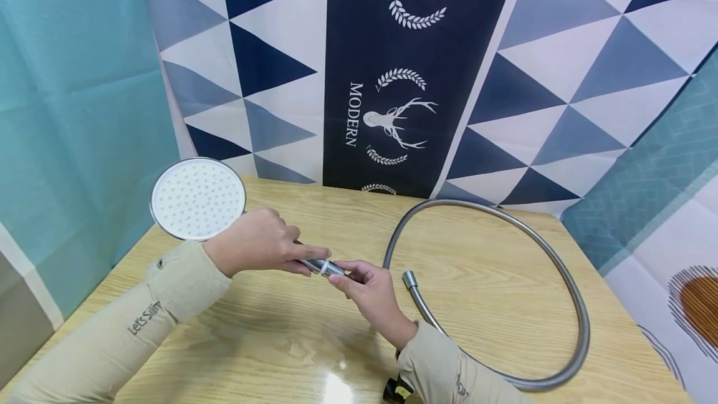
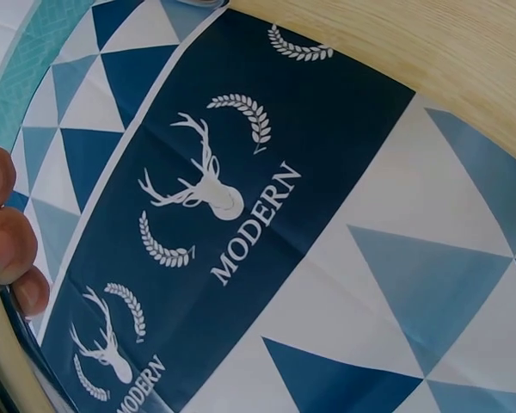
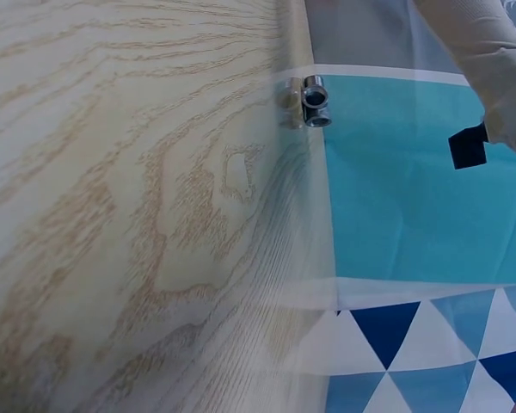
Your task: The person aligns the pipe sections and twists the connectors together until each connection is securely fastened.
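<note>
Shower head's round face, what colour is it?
The round face is mostly white, best seen in the head view.

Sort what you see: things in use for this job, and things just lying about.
In use:
shower head, handle held by the left hand
metal hose, one end seemingly in the right hand

Not in use, it seems:
small metal fitting at the table edge
patterned sheet, hanging as background
</note>
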A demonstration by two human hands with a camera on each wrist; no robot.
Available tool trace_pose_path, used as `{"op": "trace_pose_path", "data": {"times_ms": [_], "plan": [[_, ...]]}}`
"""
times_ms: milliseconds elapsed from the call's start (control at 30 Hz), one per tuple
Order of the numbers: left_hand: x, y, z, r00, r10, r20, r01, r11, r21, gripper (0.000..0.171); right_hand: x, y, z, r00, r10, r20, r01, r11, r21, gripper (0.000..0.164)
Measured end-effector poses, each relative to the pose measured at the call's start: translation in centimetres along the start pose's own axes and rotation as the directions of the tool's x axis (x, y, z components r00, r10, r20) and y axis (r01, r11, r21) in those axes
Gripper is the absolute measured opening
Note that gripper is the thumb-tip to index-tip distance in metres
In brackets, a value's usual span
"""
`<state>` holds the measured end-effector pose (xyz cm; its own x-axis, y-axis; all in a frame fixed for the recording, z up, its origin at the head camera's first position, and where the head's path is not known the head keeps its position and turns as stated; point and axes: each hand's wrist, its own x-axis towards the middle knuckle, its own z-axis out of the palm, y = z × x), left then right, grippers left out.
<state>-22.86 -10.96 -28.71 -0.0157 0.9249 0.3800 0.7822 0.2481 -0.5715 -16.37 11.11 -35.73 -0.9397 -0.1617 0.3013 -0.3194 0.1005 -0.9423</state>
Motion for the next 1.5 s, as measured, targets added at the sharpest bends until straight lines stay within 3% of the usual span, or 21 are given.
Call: {"op": "trace_pose_path", "data": {"times_ms": [233,500,733,1000,1333,1500], "plan": [[-0.3,0.2,-0.2,1.000,-0.004,0.022,0.003,1.000,0.009,0.036,0.1,0.3,0.1,1.000,-0.001,0.024,0.001,1.000,0.007,0.019],[-0.6,0.5,-0.1,1.000,-0.008,-0.002,0.008,1.000,0.013,0.036,0.0,0.7,0.3,0.999,-0.013,0.046,0.011,0.999,0.033,0.020],[-0.7,0.5,-0.1,1.000,-0.010,0.002,0.010,1.000,0.020,0.035,0.1,0.5,0.6,0.999,0.028,0.026,-0.028,0.999,0.016,0.018],[-0.6,0.4,-0.5,1.000,-0.006,0.022,0.005,0.999,0.037,0.035,-0.2,0.8,0.7,0.995,0.035,0.096,-0.034,0.999,-0.015,0.037],[-0.5,0.5,-0.7,1.000,-0.003,0.024,0.003,1.000,0.020,0.036,-0.2,1.1,1.0,1.000,-0.026,0.016,0.025,0.997,0.076,0.024],[-0.3,0.3,-0.6,0.999,0.007,0.041,-0.008,1.000,0.013,0.034,-0.2,1.0,1.0,0.999,0.026,-0.045,-0.021,0.995,0.094,0.024]]}}
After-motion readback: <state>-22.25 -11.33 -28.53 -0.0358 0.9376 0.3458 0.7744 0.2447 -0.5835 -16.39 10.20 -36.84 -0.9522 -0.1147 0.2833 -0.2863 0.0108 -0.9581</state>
